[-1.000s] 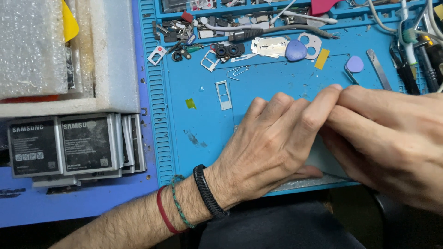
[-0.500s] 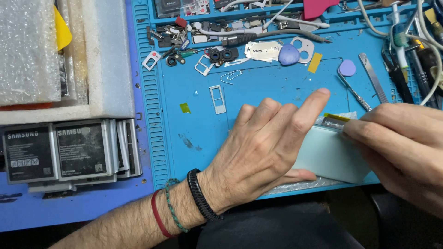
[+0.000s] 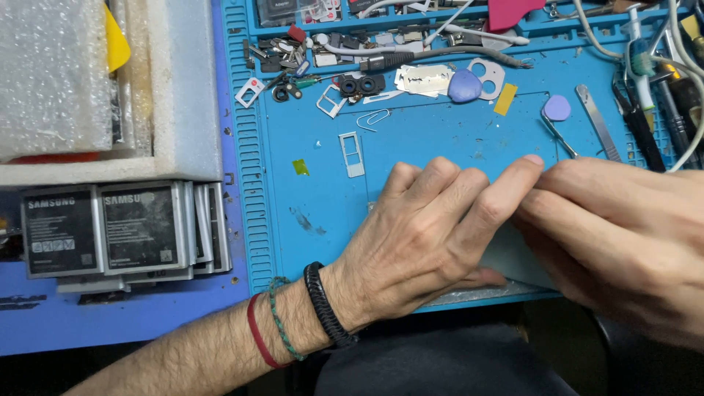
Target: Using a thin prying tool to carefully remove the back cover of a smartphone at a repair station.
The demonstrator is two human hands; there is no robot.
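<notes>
Blue matting (image 3: 323, 191) covers the bench, its far edge littered with small parts, picks and cables. Both hands meet at the near edge of the mat over a pale flat panel (image 3: 513, 260), mostly hidden beneath them. Left hand (image 3: 433, 235) lies flat on the panel, fingers stretched out, its grip not closed around anything. Right hand (image 3: 616, 235) presses in beside it, fingertips touching the left; whether its grip pinches the panel cannot be told. Phone batteries (image 3: 110, 231) are stacked at the bench's left edge.
</notes>
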